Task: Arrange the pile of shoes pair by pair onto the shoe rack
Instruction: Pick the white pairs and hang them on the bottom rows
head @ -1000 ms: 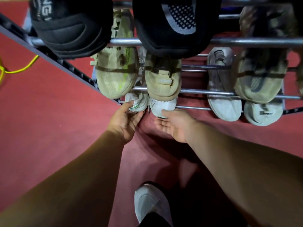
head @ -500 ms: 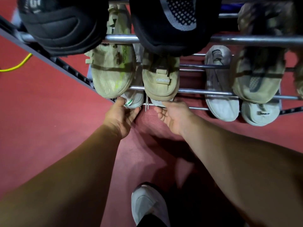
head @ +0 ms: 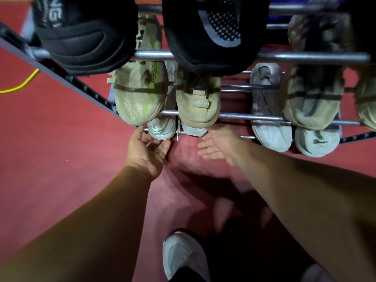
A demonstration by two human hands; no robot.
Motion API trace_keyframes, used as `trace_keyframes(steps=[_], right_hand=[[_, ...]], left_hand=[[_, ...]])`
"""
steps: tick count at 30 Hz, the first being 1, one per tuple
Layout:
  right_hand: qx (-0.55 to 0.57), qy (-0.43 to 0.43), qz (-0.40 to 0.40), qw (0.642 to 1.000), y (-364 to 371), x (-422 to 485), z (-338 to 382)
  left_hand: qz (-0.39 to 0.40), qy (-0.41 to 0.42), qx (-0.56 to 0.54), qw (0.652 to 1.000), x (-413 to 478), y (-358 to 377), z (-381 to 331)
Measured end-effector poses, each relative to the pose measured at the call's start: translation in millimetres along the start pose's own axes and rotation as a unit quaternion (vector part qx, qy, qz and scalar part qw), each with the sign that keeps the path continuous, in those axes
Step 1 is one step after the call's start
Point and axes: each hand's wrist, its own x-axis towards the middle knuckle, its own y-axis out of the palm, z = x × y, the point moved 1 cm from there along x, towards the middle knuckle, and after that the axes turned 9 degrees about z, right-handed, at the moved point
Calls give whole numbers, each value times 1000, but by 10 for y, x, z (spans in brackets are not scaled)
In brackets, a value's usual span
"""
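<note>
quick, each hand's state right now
left hand: open, fingertips by the toe of the white shoe, not gripping it
right hand: open, holding nothing

Rack: chrome-bar shoe rack (head: 305, 58), tiers stepped.
Top tier: black padded sneaker (head: 85, 37), black mesh-panel sneaker (head: 211, 33).
Middle tier: tan lime-streaked sneaker (head: 138, 94) beside tan strap sneaker (head: 198, 102).
Bottom tier: white green-tabbed sneaker (head: 160, 129), pale grey sneaker (head: 268, 119).
Floor: red floor (head: 61, 149); yellow cable (head: 22, 85) at left.

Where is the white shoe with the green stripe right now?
Head view, left of centre: the white shoe sits on the rack's bottom rail, under the beige sneakers, just above the left hand.
</note>
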Motion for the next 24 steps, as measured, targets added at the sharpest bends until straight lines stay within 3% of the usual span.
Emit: trace_keyframes(steps=[6, 9, 11, 16, 24], right_hand=[[-138, -40, -47, 989, -281, -235, 43], [-184, -29, -25, 982, -327, -494, 81], [-252, 8, 1, 968, -347, -774, 136], [-476, 129, 57, 868, -468, -1716, 463], [-497, 205, 23, 843, -673, -3315, 1058]], left_hand=[[-77, -40, 133, 987, -275, 115, 73], [-93, -55, 200, 974, -554, 228, 68], [-80, -60, 263, 959, -790, 350, 45], [-34, -48, 432, 900, -1428, 559, -121], [64, -12, 529, 846, -2734, 983, -647]])
